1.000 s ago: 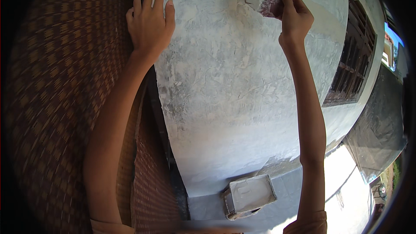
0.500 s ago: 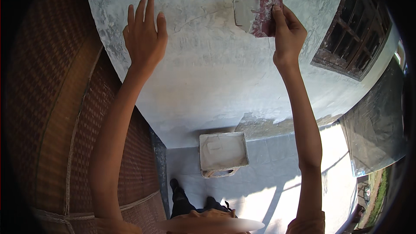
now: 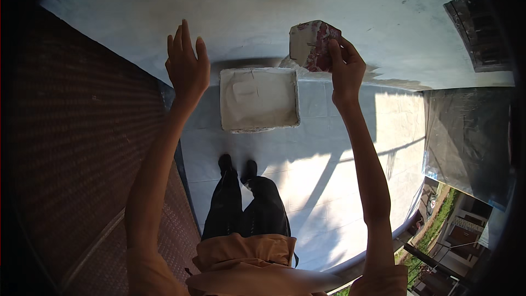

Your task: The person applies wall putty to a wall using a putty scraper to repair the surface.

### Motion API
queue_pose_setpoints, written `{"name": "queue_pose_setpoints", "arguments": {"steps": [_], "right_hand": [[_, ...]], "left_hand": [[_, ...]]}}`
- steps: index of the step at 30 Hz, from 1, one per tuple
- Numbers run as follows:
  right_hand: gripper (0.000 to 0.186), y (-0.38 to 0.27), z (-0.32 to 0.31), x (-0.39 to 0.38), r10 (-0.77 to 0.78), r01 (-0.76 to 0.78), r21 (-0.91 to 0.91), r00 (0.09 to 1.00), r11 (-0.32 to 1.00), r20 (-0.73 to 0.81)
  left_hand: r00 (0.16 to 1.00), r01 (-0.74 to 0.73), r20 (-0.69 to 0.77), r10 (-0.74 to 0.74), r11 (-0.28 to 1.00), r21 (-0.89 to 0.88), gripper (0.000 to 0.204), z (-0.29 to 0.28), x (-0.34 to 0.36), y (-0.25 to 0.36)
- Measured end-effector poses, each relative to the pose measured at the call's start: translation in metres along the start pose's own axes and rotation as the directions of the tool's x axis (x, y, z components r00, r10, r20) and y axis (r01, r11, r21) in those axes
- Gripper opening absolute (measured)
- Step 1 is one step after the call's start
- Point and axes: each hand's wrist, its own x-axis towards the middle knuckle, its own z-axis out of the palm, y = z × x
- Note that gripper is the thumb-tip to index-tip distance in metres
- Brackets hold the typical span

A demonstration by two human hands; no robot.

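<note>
My right hand pinches a flat, maroon scraper by its right edge, thumb on the near face. Pale plaster-like paste covers its left part. My left hand is raised with the fingers stretched out and holds nothing. Below and between the hands stands a rectangular tray with a crusted rim. Smooth off-white paste fills it, with a squarish mark on its surface. The scraper is held above the tray's far right corner, apart from it. What supports the tray is mostly hidden.
A pale, patchily coated wall rises ahead, with a dark-framed window at the right. Woven brown matting lines the left side. Light tiles cover the floor, partly sunlit. A dark sheet hangs at the right.
The view has tilted down, so the tray and my legs show higher and larger. Both hands have come down from the upper wall, the right still holding the scraper.
</note>
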Motion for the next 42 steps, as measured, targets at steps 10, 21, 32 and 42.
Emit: {"name": "queue_pose_setpoints", "arguments": {"steps": [10,21,32,42], "right_hand": [[0.033,0.237,0.022,-0.063,0.143,-0.028,-0.402,0.955,0.915,0.259],[0.019,0.311,0.022,-0.104,0.018,0.464,-0.642,0.802,0.610,0.597],[0.024,0.319,0.027,-0.112,-0.026,0.593,-0.638,0.742,0.490,0.670],[0.032,0.324,0.024,-0.119,0.004,0.630,-0.623,0.702,0.463,0.713]], "left_hand": [[0.783,0.555,0.349,-0.515,0.832,-0.018,0.063,0.139,-0.224,-0.131],[0.282,0.953,0.772,-0.569,0.074,-0.293,0.064,0.198,-0.296,-0.118],[0.274,0.953,0.785,-0.556,0.046,-0.300,0.049,0.205,-0.297,-0.119],[0.265,0.962,0.778,-0.569,0.098,-0.256,0.048,0.209,-0.299,-0.117]]}}
